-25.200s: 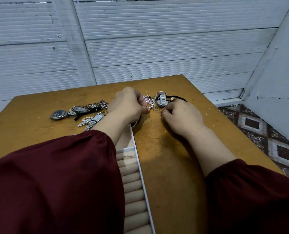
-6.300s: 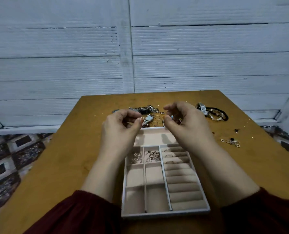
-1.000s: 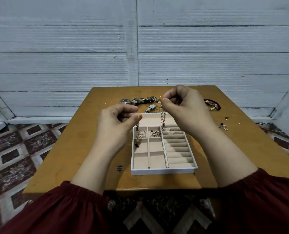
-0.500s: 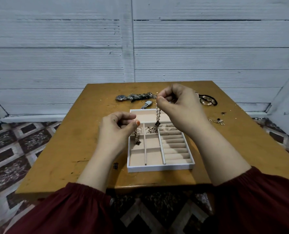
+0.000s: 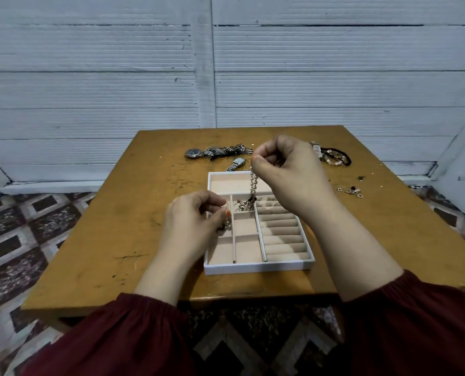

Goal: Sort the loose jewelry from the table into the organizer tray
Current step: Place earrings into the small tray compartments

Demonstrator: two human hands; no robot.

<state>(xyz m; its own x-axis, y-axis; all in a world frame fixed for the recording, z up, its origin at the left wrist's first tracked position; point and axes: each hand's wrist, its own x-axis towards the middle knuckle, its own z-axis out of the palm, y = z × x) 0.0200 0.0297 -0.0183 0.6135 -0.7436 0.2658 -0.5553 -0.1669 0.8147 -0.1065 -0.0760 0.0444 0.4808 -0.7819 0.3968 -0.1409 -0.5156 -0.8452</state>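
A beaded chain (image 5: 253,185) is pinched at its top by the right hand (image 5: 288,169) and hangs vertically over the organizer tray (image 5: 258,268), directly beneath. The left hand (image 5: 193,226), lower and nearer, is closed on a second strand (image 5: 227,222) over the tray's left compartments.

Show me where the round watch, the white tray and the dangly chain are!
round watch (image 5: 192,152), head view, on its dark dial.
white tray (image 5: 258,267), head view, on its near front wall.
dangly chain (image 5: 253,185), head view, mid-length, hanging below the right hand (image 5: 288,172).
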